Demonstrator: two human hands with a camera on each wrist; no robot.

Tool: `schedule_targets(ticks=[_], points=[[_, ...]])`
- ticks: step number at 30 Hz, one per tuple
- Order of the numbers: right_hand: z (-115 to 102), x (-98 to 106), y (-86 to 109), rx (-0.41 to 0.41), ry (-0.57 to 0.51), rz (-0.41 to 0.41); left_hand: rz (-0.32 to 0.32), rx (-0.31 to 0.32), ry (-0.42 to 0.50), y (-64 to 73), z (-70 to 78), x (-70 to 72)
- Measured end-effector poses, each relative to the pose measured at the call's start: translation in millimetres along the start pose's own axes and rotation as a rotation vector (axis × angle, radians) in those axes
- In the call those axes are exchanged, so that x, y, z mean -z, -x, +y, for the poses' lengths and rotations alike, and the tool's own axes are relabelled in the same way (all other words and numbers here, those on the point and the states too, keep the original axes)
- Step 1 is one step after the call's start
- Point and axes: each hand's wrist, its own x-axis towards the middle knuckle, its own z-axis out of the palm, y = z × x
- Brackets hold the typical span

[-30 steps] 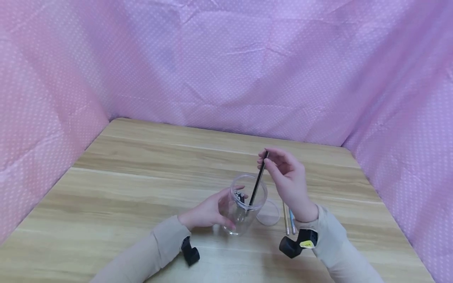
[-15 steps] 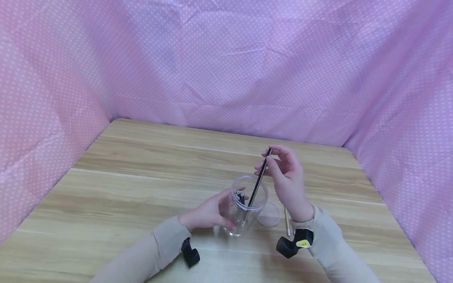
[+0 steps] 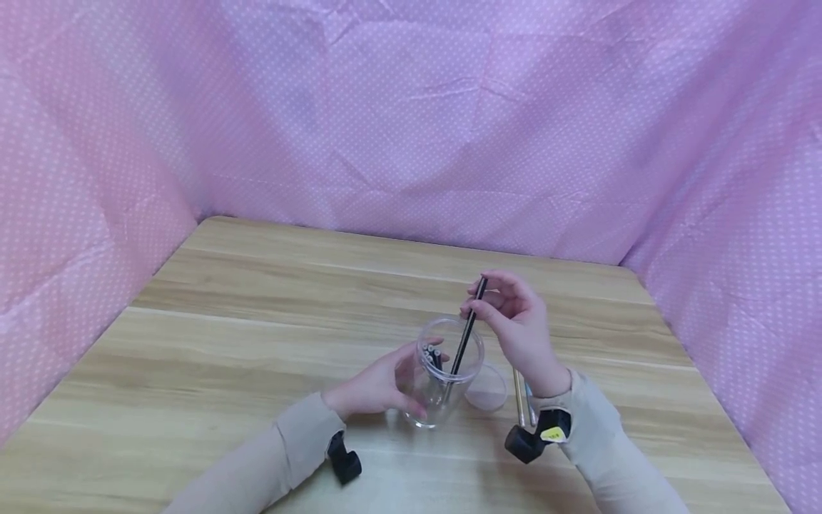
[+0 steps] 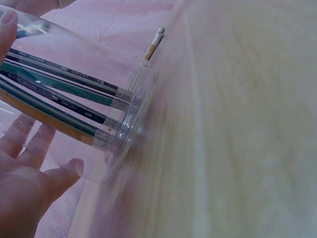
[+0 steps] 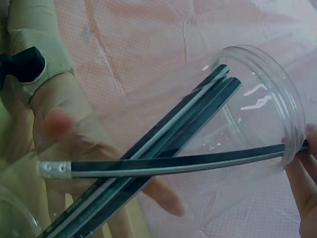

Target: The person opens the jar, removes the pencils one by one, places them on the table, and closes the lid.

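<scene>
My left hand (image 3: 375, 382) grips a clear plastic jar (image 3: 427, 410) from its left side, and the jar leans a little. Several dark pencils (image 4: 64, 99) stand inside, eraser ends down at the base; one in the left wrist view shows an orange side. Between the thumb and fingers of my right hand (image 3: 523, 332) is another dark pencil (image 3: 469, 328), pinched near its upper end. This pencil slants through the jar's mouth. Its eraser end (image 5: 54, 169) hangs inside the jar, crossing in front of the other pencils in the right wrist view.
A clear round lid (image 3: 486, 389) lies on the wooden table (image 3: 257, 321) right of the jar. Beside it are a gold pencil (image 3: 519, 400) and a blue pencil (image 3: 531, 410), partly hidden by the right wrist. Pink dotted cloth (image 3: 411, 128) surrounds the table's back and sides.
My right hand lifted the pencil slightly up and right, then brought it back down and left. The left hand and jar have stayed almost still.
</scene>
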Motion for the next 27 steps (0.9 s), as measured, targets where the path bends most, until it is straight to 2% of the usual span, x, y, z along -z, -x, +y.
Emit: schedule_targets(ticks=[7,10,14,22,27], points=[[-4,4,-8.7,0.027,-0.073,0.050,0.016,0.020,-0.046,-2.3,-2.0,-1.2],[-7,5,-12.2,0.025,-0.083,0.070,0.018,0.016,-0.034,-1.8,-2.2,-1.8],[-8,4,-16.3,-0.042,-0.129,0.146,0.020,0.031,-0.004,2.0,-3.1,-2.5],[-9,9,-26.3,-0.248,-0.296,0.404,0.023,0.020,-0.016,2.3,-2.3,-3.2],[-4,14,-27.9,-0.306,-0.385,0.471,0.016,-0.004,-0.025,0.2,-1.5,-3.5]])
